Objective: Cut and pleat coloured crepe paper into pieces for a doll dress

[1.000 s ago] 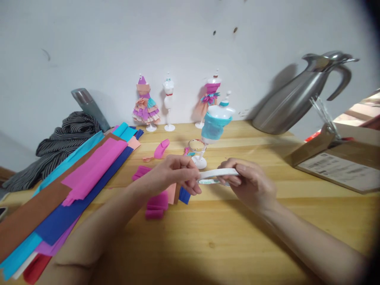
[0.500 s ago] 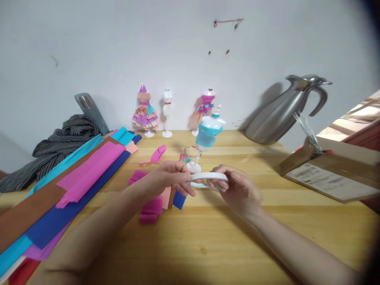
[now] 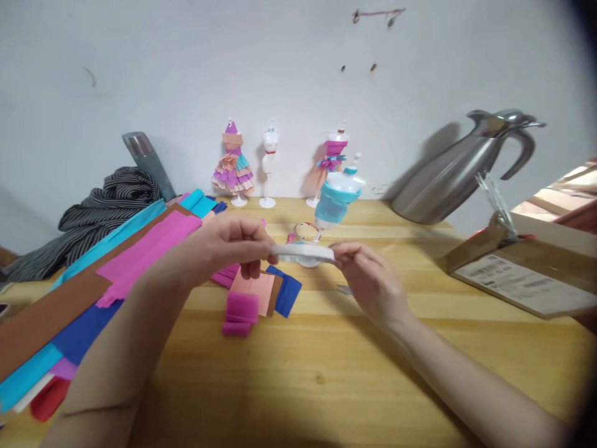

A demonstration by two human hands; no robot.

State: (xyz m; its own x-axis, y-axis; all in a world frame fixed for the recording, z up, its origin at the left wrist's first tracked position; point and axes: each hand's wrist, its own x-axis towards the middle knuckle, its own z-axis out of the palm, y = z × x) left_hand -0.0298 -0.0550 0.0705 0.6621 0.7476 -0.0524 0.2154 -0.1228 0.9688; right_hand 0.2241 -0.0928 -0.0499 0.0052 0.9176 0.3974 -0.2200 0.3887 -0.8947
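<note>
A white ring, likely a roll of tape (image 3: 305,252), is held edge-on between my two hands above the wooden table. My left hand (image 3: 237,246) pinches its left end, and my right hand (image 3: 370,277) grips its right end with fingers and thumb. Just behind it stands a small mannequin in turquoise paper (image 3: 336,202), its base partly hidden by the ring. Pink, peach, brown and blue paper pieces (image 3: 254,289) lie below my left hand. Beside my right hand the tips of scissors (image 3: 345,290) show.
Three more mannequins (image 3: 233,165) stand by the wall. Long crepe paper strips (image 3: 149,249), a striped cloth (image 3: 109,199) and a grey bottle (image 3: 148,163) are at the left. A steel jug (image 3: 443,174) and a cardboard box (image 3: 522,274) are at the right.
Both hands have risen with the white ring, my left hand moving further left. The ring now appears flatter, edge-on. The camera view has shifted slightly.
</note>
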